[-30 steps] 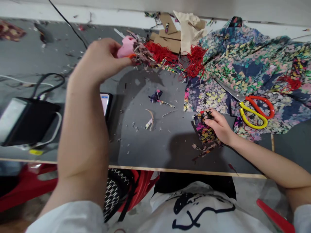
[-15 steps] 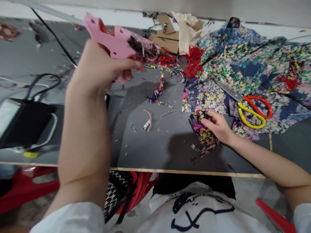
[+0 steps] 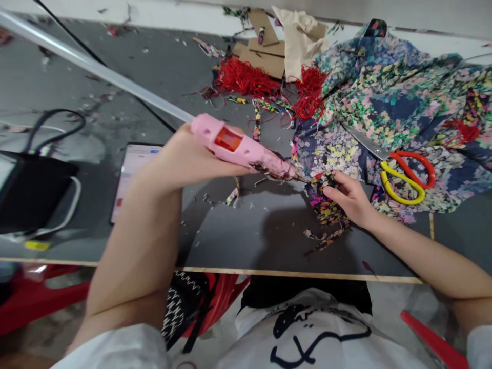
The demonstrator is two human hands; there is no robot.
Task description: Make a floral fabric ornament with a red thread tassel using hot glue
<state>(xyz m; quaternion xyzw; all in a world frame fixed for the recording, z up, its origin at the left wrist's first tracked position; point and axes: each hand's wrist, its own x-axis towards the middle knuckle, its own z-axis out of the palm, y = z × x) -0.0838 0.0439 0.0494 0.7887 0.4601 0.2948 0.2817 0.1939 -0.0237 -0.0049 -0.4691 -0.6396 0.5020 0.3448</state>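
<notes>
My left hand is closed round a pink hot glue gun with a long clear glue stick running out of its back. The gun's nozzle points right and down, its tip at the upper left edge of a small dark floral fabric piece. Between thumb and fingers, my right hand pinches that piece just above the table. Thin fabric strips lie below it. Close by on the right, scissors with one red and one yellow handle rest on a large floral cloth.
Bundles of red thread lie at the back beside cardboard pieces and a cream cloth. On the left are a tablet or phone and a black box with cables. Scraps litter the grey table.
My left hand has brought the glue gun down and to the right, from above the red threads to the fabric piece. My right hand keeps its pinch in nearly the same place.
</notes>
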